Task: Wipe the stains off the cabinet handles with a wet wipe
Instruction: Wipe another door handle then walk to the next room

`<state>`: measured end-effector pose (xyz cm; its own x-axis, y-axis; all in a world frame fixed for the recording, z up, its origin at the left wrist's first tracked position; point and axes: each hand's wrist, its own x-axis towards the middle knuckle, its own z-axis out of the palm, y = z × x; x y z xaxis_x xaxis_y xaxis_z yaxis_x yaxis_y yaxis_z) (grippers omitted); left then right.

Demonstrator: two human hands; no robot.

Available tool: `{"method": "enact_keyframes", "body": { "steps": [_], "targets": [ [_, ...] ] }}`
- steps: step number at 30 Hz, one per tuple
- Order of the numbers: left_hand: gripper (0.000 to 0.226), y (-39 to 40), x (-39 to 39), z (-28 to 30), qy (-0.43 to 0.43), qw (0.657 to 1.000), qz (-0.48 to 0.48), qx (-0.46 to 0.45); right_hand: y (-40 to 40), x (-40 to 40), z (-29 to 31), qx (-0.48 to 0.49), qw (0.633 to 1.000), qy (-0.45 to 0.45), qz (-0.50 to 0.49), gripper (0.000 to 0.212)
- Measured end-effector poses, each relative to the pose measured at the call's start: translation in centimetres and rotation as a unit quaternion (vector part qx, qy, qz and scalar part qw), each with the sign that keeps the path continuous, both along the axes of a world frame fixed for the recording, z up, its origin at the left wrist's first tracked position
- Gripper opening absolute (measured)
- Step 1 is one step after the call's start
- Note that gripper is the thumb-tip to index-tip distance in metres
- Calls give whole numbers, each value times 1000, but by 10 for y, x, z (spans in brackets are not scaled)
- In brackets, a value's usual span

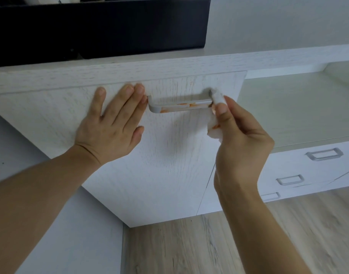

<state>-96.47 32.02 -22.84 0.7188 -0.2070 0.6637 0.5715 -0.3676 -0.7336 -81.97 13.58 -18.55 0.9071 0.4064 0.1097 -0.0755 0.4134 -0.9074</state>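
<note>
A silver bar handle [179, 106] sits near the top of a white wood-grain cabinet door [159, 165]. Orange stains streak its middle and left part. My right hand [240, 139] is shut on a crumpled white wet wipe [216, 115], which carries an orange smear and presses against the handle's right end. My left hand [112, 123] lies flat and open on the door just left of the handle, fingertips near the handle's left post.
A dark box [102, 26] stands on the cabinet top above. To the right is an open shelf [298, 107] and lower white drawers with three silver handles [324, 154]. Pale wood floor [209, 244] lies below; a wall is at the left.
</note>
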Motion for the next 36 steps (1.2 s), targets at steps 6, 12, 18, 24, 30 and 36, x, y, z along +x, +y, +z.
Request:
{"method": "enact_keyframes", "body": {
  "steps": [6, 12, 18, 24, 30, 36],
  "targets": [
    [66, -1, 1, 0, 3, 1000, 1, -9, 7, -13, 2, 41, 998, 47, -16, 18],
    [67, -2, 0, 1, 5, 1000, 4, -7, 12, -12, 6, 27, 997, 47, -60, 15],
    [67, -2, 0, 1, 6, 1000, 2, -16, 5, -20, -2, 26, 996, 39, -80, 15],
    [67, -1, 1, 0, 3, 1000, -4, -17, 7, -22, -5, 32, 996, 24, -75, 14],
    [68, -1, 0, -1, 7, 1000, 0, -24, 12, -28, -9, 14, 994, -72, -79, 13],
    [68, -2, 1, -1, 8, 1000, -2, -25, 14, -32, -10, 15, 991, -113, -72, 12]
  ]
}}
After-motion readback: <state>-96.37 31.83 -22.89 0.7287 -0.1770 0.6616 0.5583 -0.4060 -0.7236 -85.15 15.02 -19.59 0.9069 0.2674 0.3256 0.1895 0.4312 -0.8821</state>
